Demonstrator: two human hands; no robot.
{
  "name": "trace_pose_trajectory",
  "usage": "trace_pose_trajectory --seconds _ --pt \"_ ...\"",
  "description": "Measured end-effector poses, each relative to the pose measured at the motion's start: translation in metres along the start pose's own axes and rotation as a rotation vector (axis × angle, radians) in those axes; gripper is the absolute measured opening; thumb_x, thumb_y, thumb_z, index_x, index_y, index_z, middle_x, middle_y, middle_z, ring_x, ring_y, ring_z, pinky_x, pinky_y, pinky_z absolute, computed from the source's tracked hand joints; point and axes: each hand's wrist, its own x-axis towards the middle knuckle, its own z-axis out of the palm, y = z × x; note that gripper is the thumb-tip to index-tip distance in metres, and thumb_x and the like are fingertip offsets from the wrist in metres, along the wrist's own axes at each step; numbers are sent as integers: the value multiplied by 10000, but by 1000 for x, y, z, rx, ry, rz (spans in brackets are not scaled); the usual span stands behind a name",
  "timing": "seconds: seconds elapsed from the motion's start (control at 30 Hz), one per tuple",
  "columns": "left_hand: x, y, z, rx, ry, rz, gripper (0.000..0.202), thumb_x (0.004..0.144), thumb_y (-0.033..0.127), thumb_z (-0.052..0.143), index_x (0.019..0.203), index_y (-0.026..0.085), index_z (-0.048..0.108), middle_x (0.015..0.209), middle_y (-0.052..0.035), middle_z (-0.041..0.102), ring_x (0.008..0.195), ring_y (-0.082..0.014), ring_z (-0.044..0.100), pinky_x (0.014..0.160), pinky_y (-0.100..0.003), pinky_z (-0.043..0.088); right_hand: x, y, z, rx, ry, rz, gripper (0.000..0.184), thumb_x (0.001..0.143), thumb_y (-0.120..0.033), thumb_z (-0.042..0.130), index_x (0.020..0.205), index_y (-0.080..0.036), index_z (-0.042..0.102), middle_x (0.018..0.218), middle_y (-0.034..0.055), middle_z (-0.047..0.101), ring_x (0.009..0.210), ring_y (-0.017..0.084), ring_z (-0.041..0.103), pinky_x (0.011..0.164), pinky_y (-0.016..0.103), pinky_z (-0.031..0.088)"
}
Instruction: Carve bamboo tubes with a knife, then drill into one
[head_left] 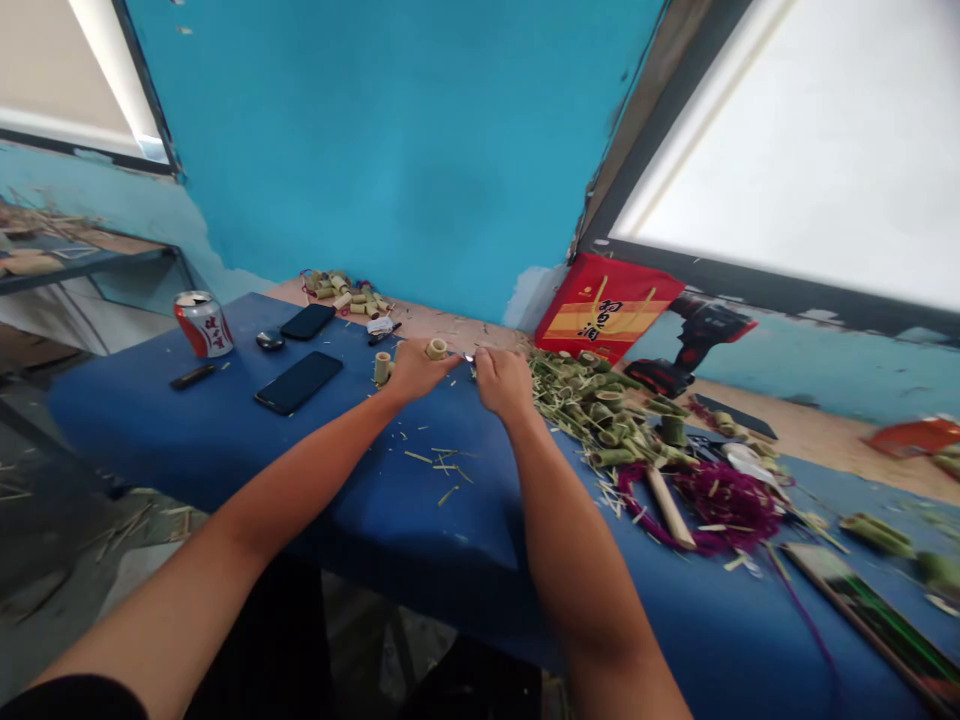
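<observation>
My left hand is closed over the blue-covered table, and the round open end of a short bamboo tube shows at its top. Its thumb points toward my right hand, which is closed a short way to the right. Between the two sets of fingertips glints a small shiny metal piece; the rest of it is hidden by the fingers, so its kind is unclear. Another short bamboo tube stands upright just left of my left hand. Thin bamboo slivers lie on the blue cover nearer to me.
To the right are a heap of green bamboo pieces, purple cord, a wooden stick, a cordless drill and a red bag. Leftward are phones, a can and cut bamboo tubes.
</observation>
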Motion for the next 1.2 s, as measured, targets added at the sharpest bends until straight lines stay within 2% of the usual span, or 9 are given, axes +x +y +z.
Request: trace_pose_trajectory --seconds 0.13,0.3,0.6,0.87,0.97,1.03,1.07,1.13,1.2 --pt "-1 3 -3 83 17 38 345 779 312 679 535 182 472 546 41 439 608 -108 405 582 -257 274 -7 -22 0 47 -14 -35 516 1061 -293 345 1011 -177 846 996 126 815 887 226 697 750 301 368" --pt "-2 5 -2 83 11 102 396 790 313 652 524 194 383 542 39 381 604 -109 353 598 -294 220 -9 -25 -1 52 -38 -23 507 1072 -297 351 1133 -214 848 1058 111 821 934 242 719 799 307 388" --pt "-4 5 -2 90 18 123 429 816 202 667 542 202 337 557 36 373 614 -114 335 620 -323 214 -9 -25 0 6 -8 -24 522 1058 -318 336 1009 -179 837 980 121 811 850 238 679 714 317 337" --pt "-5 6 -2 98 19 128 405 795 199 639 536 201 328 544 37 361 602 -110 314 616 -320 204 -9 -28 -1 -5 -44 -44 530 1059 -305 325 976 -164 830 976 138 807 872 244 698 756 321 372" --pt "-7 9 -4 84 0 148 400 793 218 631 529 202 330 536 38 349 589 -110 311 607 -316 212 -5 -16 0 -38 -32 -8 539 1061 -343 331 992 -162 834 1005 157 803 896 258 706 783 322 404" --pt "-9 11 -4 84 -31 198 408 810 243 630 530 204 336 535 37 345 582 -110 315 609 -316 225 1 4 -1 -62 -12 133 556 1055 -366 328 1034 -143 837 1039 192 794 908 280 704 789 333 425" --pt "-10 13 -3 84 -44 215 421 823 257 631 531 206 332 537 38 340 581 -110 315 610 -316 230 5 16 -2 -68 -8 251 565 1045 -361 324 1055 -127 838 1042 214 787 905 293 702 780 341 431" --pt "-11 14 -1 84 -68 206 447 847 283 643 539 210 326 544 40 336 582 -110 321 611 -316 237 10 40 -5 -63 39 425 575 1030 -316 304 1086 -94 832 1077 249 776 947 312 695 785 350 433" --pt "-10 14 2 61 -96 167 418 862 318 679 586 209 385 580 42 392 600 -115 363 615 -306 260 13 53 -8 -35 50 433 567 1018 -262 287 1051 -100 830 1071 238 779 958 298 685 774 339 418"
